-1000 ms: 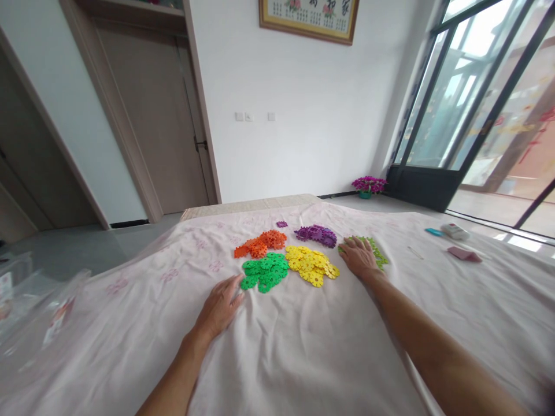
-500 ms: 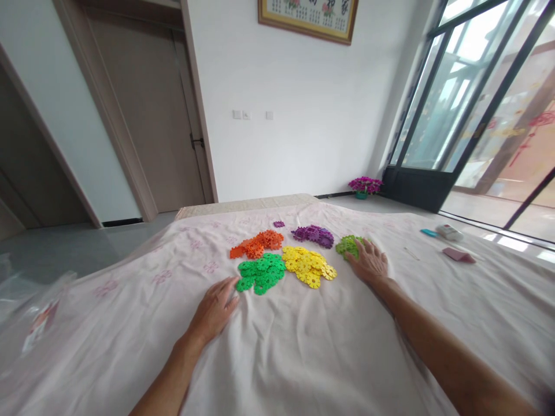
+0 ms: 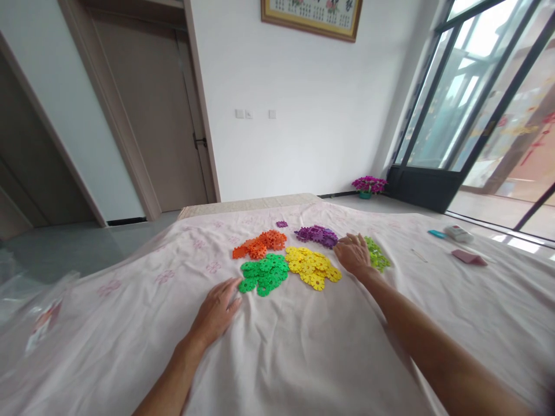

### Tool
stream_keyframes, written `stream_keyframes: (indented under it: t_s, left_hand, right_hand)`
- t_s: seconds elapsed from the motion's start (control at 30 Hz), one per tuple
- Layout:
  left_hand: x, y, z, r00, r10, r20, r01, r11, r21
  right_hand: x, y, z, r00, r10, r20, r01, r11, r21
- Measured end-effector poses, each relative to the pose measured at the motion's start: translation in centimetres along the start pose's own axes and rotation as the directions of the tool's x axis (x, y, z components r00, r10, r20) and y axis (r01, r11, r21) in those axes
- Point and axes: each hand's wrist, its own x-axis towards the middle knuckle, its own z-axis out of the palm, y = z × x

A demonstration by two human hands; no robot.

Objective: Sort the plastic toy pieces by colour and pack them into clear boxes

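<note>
Many lime pieces [image 3: 378, 255] beside right grip [image 3: 353, 253].

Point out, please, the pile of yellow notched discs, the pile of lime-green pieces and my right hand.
Yellow notched discs [image 3: 311, 267]: head view, middle of the pile.
Lime-green pieces [image 3: 378, 255]: head view, uncovered part.
Right hand [image 3: 354, 253]: head view, back of hand.

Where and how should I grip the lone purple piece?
Probably pinch the lone purple piece by opposite edges of its jagged rim, coming from above: it appears to lie flat on the cloth, apart from the purple pile.
</note>
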Motion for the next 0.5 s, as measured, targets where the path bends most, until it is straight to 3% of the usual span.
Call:
stream_keyframes:
  t_s: [0.07, 0.37, 0.5]
  left_hand:
    - [0.0, 0.0, -0.1, 1.000, -0.002, 0.002, 0.002, 1.000, -0.003]
    - [0.1, -0.1, 0.0, 1.000, -0.001, 0.008, 0.000, 1.000, 0.003]
    - [0.1, 0.0, -0.1, 1.000, -0.007, -0.007, 0.007, 1.000, -0.013]
  right_hand:
    - [0.9, -1.0, 0.0, 0.998, -0.022, 0.051, 0.022, 1.000, 0.007]
    - [3.2, -2.0, 0.2, 0.991, 0.080, 0.109, -0.085, 0.995, 0.045]
    - [2.0, -5.6, -1.7, 0.998, 0.017, 0.066, -0.029, 0.981, 0.192]
